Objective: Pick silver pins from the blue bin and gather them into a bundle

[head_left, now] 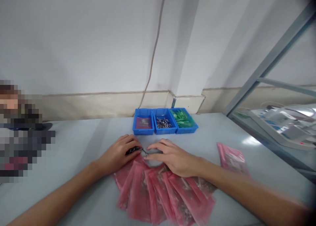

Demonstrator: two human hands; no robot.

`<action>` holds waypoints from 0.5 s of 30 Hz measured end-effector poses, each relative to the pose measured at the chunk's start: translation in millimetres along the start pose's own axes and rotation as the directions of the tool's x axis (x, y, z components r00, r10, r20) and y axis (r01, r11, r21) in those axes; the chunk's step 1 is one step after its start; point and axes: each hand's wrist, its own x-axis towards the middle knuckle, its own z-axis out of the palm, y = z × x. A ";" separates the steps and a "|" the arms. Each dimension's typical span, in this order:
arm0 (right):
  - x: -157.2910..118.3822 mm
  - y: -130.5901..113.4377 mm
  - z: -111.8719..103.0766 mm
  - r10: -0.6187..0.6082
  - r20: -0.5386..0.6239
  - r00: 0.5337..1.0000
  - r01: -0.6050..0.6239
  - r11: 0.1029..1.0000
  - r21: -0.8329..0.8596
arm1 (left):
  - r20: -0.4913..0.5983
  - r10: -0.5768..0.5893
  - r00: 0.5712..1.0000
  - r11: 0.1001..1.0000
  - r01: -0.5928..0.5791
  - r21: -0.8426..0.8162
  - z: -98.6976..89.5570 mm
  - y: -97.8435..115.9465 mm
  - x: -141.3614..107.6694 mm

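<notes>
Several pink plastic bags lie fanned out and overlapping on the table, some with small parts showing inside. At the upper left of the fan, my left hand is curled around a bunch of dark metal pieces. One thin metal piece sticks out from it toward the right. My right hand rests over the upper edge of the bags, its thumb and fingers apart, with the fingertips close to that piece and nothing held between them.
Behind the hands stand three blue bins, one with a pink bag, one with metal pieces, one with green bags. Another pink bag lies at right. A metal frame holds a loaded shelf. A blurred-out person is at left.
</notes>
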 end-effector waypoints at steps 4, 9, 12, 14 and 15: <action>-0.9 1.9 2.9 -0.024 -0.045 0.999 0.025 1.000 0.017 | 0.002 -0.004 1.000 1.000 0.004 -0.003 -0.5 1.2 0.1; -1.8 0.5 3.0 0.022 -0.166 0.986 -0.014 0.999 0.046 | -0.016 -0.001 1.000 1.000 0.000 -0.017 -0.1 1.1 -0.3; -2.0 0.8 2.9 0.060 -0.182 0.981 -0.055 0.998 0.035 | -0.022 0.004 1.000 1.000 -0.004 -0.011 0.7 0.6 -1.2; -2.1 1.8 3.4 0.064 -0.190 0.980 -0.057 0.998 0.037 | -0.030 -0.010 0.999 1.000 0.011 0.013 1.1 0.2 -2.2; -2.0 2.4 3.7 0.062 -0.191 0.980 -0.055 0.998 0.041 | -0.035 -0.025 0.999 0.999 0.026 0.031 1.2 0.0 -2.7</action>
